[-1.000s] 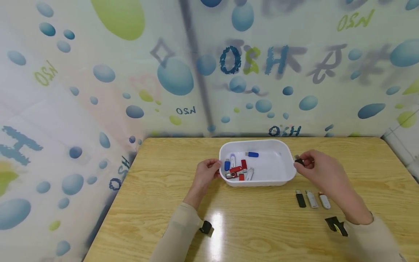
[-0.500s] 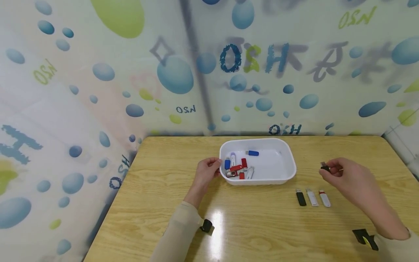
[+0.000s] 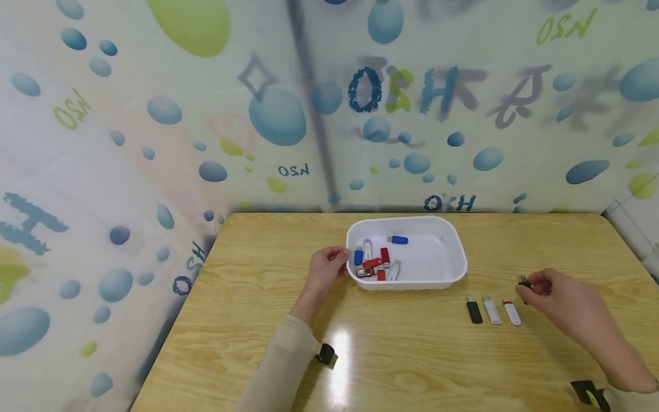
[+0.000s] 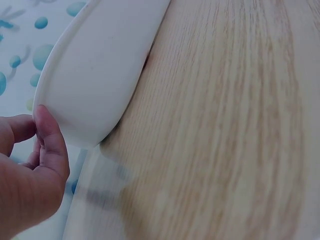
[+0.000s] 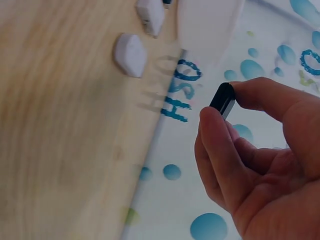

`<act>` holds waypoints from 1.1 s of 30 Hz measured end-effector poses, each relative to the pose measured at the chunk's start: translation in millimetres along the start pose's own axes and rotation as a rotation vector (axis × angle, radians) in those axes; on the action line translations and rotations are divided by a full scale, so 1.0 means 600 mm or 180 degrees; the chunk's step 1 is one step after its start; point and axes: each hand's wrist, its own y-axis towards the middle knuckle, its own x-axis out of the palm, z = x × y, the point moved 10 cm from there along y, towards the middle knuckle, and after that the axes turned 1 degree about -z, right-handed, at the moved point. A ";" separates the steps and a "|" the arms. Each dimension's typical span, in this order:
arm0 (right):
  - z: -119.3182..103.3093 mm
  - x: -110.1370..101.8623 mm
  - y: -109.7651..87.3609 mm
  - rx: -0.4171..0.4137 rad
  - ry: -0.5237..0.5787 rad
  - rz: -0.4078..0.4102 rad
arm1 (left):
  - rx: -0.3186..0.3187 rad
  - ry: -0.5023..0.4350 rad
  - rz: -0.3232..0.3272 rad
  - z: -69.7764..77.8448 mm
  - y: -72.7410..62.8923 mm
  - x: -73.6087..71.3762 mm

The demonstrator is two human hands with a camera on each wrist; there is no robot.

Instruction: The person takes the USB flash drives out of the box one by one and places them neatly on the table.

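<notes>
In the head view my left hand pinches the left rim of a white plastic tub; the left wrist view has thumb and finger at that rim. Inside the tub lie several USB sticks, among them a blue one, a red one and a white one. To the right of the tub my right hand pinches a black USB stick between thumb and fingers, its metal plug pointing away. Just left of that hand a white stick with a red end rests on the table.
A black USB stick and a white one lie beside the red-ended one, forming a row in front of the tub's right end. The wooden table meets a wall sheet printed with blue drops behind the tub.
My right hand has carried the black USB stick from the tub's right rim rightward and toward me, beside the row of sticks. The left hand keeps its grip on the tub.
</notes>
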 end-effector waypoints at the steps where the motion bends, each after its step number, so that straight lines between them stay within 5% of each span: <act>1: 0.005 0.004 0.000 0.0000 0.0020 -0.0052 | 0.0008 0.0009 -0.0005 0.001 -0.001 0.001; 13: 0.048 0.039 0.000 0.0139 0.0004 -0.0226 | -0.0050 0.0114 0.0024 -0.003 -0.002 -0.004; 33: 0.057 0.063 0.007 -0.0048 -0.0125 -0.0375 | -0.0032 0.0148 0.0017 -0.001 0.001 -0.003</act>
